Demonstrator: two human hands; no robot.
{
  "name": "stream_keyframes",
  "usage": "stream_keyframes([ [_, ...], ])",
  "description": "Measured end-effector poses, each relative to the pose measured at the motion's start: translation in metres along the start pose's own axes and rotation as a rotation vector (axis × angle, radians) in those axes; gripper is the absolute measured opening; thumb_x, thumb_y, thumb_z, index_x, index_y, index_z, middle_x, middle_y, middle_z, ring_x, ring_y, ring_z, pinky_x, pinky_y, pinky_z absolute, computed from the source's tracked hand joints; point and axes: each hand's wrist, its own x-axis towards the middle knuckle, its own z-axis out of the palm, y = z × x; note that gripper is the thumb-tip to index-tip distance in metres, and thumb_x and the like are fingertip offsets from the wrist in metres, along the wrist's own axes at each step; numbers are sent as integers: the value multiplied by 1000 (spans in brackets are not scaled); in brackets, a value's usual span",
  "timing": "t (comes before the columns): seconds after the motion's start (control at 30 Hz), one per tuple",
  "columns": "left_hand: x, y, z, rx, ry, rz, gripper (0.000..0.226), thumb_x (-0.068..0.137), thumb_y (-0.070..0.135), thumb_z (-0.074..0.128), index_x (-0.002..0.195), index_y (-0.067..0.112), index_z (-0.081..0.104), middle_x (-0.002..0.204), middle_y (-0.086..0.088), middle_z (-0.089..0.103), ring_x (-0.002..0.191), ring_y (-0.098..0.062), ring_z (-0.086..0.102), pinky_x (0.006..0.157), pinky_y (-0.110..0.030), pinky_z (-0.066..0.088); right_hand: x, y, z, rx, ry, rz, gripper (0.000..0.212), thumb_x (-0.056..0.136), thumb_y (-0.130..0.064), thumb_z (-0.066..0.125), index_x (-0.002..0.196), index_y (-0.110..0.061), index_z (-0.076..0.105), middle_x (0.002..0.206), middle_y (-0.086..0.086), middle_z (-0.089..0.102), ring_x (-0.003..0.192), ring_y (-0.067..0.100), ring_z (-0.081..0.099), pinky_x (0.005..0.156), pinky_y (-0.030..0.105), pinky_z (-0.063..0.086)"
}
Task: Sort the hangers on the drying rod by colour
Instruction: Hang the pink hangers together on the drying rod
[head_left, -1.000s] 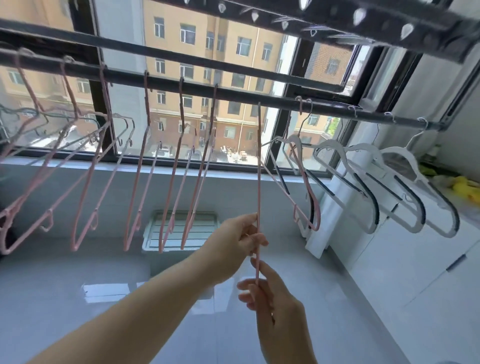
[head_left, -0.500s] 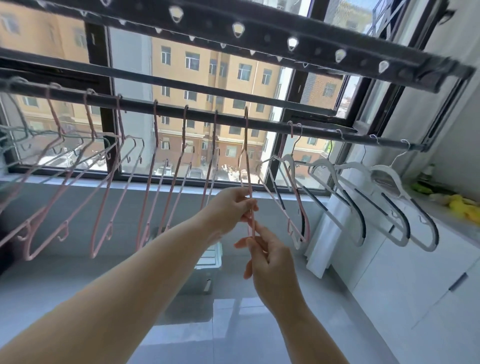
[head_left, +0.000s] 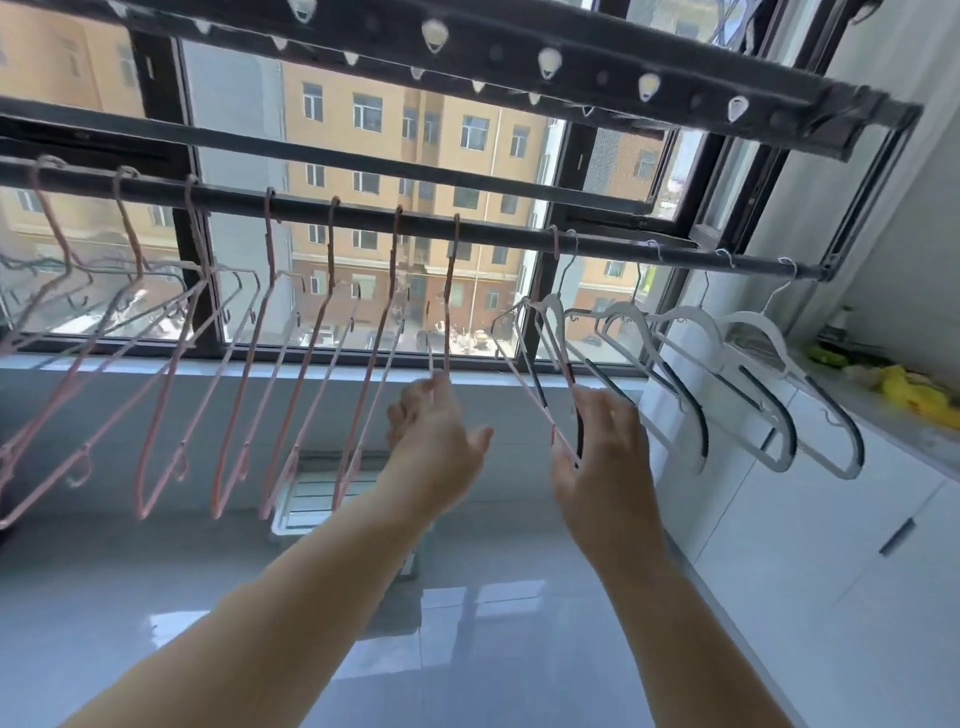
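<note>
The drying rod (head_left: 498, 228) carries twelve hangers that can be counted: eight pink and four white. Seven pink hangers (head_left: 309, 364) hang in a row from the rod's left end to its middle. The seventh pink hanger (head_left: 452, 291) is the rightmost of that row. The left hand (head_left: 436, 436) reaches up to its lower end with fingers extended and fingertips touching the wire, thumb splayed aside, gripping nothing. After a bare stretch of rod, the eighth pink hanger (head_left: 527, 387) hangs hook to hook with the first of the four white hangers (head_left: 685, 318), which run on to the rod's right end. The right hand (head_left: 602, 452) pinches the eighth pink hanger's lower corner between thumb and curled fingers. Behind the rod is a window (head_left: 161, 104).
</note>
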Motion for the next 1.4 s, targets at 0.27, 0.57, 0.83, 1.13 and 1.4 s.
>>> stream_keyframes([
  [0.27, -3, 26, 37, -204, -56, 203, 51, 94, 21, 40, 141, 13, 22, 145, -8, 34, 135, -21, 28, 110, -30, 21, 20, 19, 14, 20, -81, 81, 33, 91, -8, 45, 123, -8, 47, 111, 13, 58, 100, 30, 58, 79, 32, 45],
  [0.57, 15, 33, 41, -580, -108, 172, 44, 97, 29, 35, 139, 17, 32, 146, -3, 34, 136, -13, 27, 115, -31, 18, 60, -2, 28, 622, 120, 137, 31, 96, -4, 31, 117, -5, 54, 107, 6, 64, 97, 12, 59, 87, 20, 48],
  [0.83, 3, 5, 51, -857, -144, -53, 43, 98, 30, 32, 141, 29, 26, 148, 9, 29, 137, -7, 24, 117, -35, 17, 71, -3, 78, 819, -125, 271, 37, 98, -9, 29, 132, -11, 42, 115, 3, 56, 116, 16, 52, 96, 25, 40],
  [1.13, -6, -39, 90, -552, -164, -114, 58, 95, 12, 35, 145, 17, 6, 155, -2, 9, 142, -15, 8, 111, -24, 9, -34, 85, 70, 887, -186, 396, 27, 96, -8, 37, 112, -21, 56, 101, -8, 69, 68, 0, 63, 64, 9, 49],
  [1.4, -8, -115, 123, -45, -280, -250, 69, 91, 16, 49, 145, 20, 7, 152, -12, 16, 138, -32, 17, 112, -41, 16, -74, 184, 4, 1225, -297, 679, 28, 83, -17, 49, 92, -2, 71, 89, 24, 71, 48, 13, 48, 47, 16, 43],
])
